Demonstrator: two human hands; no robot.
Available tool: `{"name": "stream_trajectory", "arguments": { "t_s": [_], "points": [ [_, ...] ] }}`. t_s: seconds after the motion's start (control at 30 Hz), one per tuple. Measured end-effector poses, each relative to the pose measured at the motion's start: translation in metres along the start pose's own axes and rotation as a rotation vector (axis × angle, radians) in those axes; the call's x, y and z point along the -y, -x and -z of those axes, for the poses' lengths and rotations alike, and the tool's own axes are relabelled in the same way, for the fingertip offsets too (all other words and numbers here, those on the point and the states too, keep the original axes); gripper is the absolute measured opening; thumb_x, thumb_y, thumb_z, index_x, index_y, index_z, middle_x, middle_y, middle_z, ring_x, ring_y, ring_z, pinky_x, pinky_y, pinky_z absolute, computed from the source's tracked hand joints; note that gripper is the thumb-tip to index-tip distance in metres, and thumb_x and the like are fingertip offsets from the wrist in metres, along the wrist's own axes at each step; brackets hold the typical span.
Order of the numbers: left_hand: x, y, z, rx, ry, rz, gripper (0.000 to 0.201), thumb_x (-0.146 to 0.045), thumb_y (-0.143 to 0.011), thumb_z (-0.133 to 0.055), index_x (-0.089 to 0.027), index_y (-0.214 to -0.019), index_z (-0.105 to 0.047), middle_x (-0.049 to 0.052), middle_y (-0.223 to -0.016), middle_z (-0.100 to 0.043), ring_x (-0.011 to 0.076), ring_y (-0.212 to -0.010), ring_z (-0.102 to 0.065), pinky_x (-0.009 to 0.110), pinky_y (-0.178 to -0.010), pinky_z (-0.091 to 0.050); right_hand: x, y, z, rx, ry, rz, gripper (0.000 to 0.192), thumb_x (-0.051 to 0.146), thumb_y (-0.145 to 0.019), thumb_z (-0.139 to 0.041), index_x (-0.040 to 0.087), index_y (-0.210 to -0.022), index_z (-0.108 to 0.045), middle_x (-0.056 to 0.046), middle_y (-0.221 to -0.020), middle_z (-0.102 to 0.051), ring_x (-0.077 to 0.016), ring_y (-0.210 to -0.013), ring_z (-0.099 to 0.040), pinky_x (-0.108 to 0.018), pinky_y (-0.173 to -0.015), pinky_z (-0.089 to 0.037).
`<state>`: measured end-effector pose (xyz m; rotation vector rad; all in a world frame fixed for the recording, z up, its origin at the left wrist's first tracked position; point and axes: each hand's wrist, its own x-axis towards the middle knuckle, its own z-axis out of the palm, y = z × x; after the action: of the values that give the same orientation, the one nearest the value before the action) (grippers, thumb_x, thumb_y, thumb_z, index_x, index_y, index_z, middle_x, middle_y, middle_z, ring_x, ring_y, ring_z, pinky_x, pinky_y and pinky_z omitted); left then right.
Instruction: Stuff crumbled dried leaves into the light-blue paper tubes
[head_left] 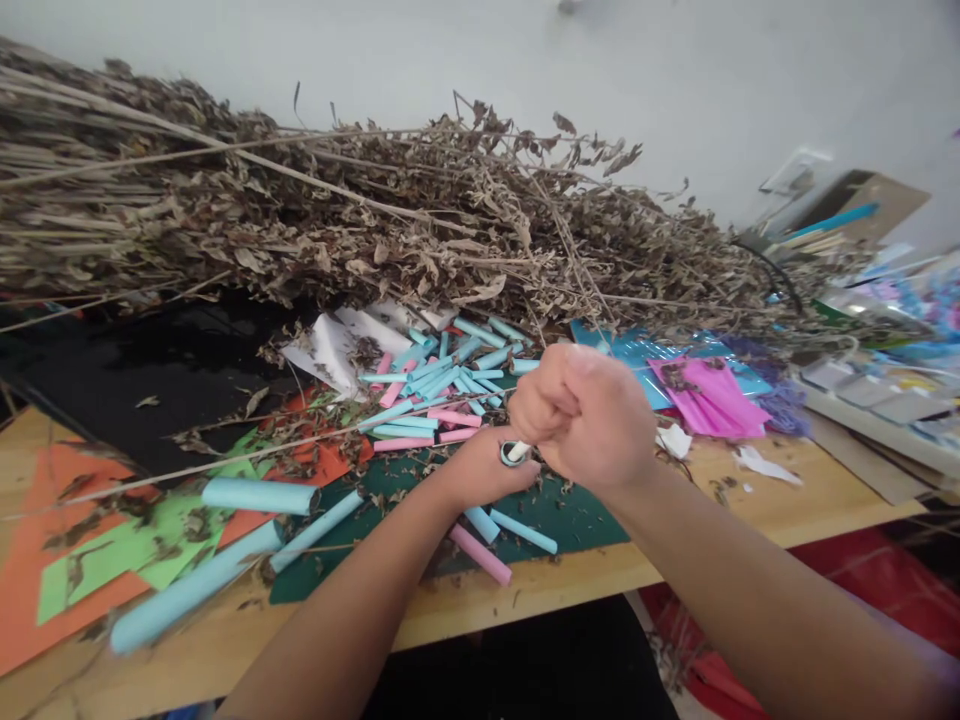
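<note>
The right hand (592, 420) is fisted, its grip pressed around a small white roll (515, 452) at its 8 o'clock. The left hand (487, 468) sits beneath; its grip cannot be told. Blue and pink paper tubes (435, 395) lie at 11 o'clock on the bench (795, 500).

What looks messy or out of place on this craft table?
Dry crumbled leaf bits lie scattered over the coloured paper sheets and rolled paper tubes, shed from the big pile of dried branches behind. The right hand is fisted around a small white-tipped thing.

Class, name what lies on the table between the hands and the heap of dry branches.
In the head view, a pile of small blue and pink paper rolls lies there.
</note>
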<state>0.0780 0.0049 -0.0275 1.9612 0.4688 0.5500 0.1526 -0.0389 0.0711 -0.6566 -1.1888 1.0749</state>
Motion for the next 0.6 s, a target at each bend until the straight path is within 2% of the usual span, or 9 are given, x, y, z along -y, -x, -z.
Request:
{"name": "stream_trajectory", "arguments": {
  "t_s": [0.27, 0.43, 0.6],
  "points": [
    [0.005, -0.001, -0.002, -0.020, 0.025, -0.015, 0.001, -0.014, -0.063, -0.047, -0.014, -0.063, -0.048, -0.001, -0.061, -0.053, 0.0121, -0.064, -0.049, 0.022, -0.059, -0.040, -0.001, -0.013, 0.000, 0.080, -0.004, -0.099, 0.036, 0.035, -0.075, -0.043, 0.020, -0.046, -0.027, 0.008, -0.038, -0.020, -0.0040, -0.031, -0.017, -0.019, -0.031, -0.011],
    [0.004, -0.002, -0.002, -0.007, 0.021, -0.001, 0.002, -0.014, -0.063, -0.047, -0.014, -0.064, -0.048, -0.001, -0.062, -0.053, 0.0121, -0.063, -0.049, 0.022, -0.058, -0.040, 0.000, -0.012, 0.002, 0.092, -0.030, -0.078, 0.035, 0.034, -0.074, -0.045, 0.019, -0.046, -0.028, 0.008, -0.039, -0.021, -0.0041, -0.032, -0.017, -0.019, -0.032, -0.011],
    [0.002, -0.002, -0.001, -0.006, 0.003, 0.004, 0.002, -0.015, -0.063, -0.047, -0.014, -0.064, -0.048, 0.000, -0.062, -0.053, 0.0130, -0.065, -0.049, 0.022, -0.059, -0.040, -0.001, -0.007, 0.004, 0.089, 0.051, -0.020, 0.034, 0.031, -0.077, -0.042, 0.019, -0.047, -0.032, 0.007, -0.041, -0.025, -0.0047, -0.034, -0.021, -0.020, -0.034, -0.015]
  ]
}}
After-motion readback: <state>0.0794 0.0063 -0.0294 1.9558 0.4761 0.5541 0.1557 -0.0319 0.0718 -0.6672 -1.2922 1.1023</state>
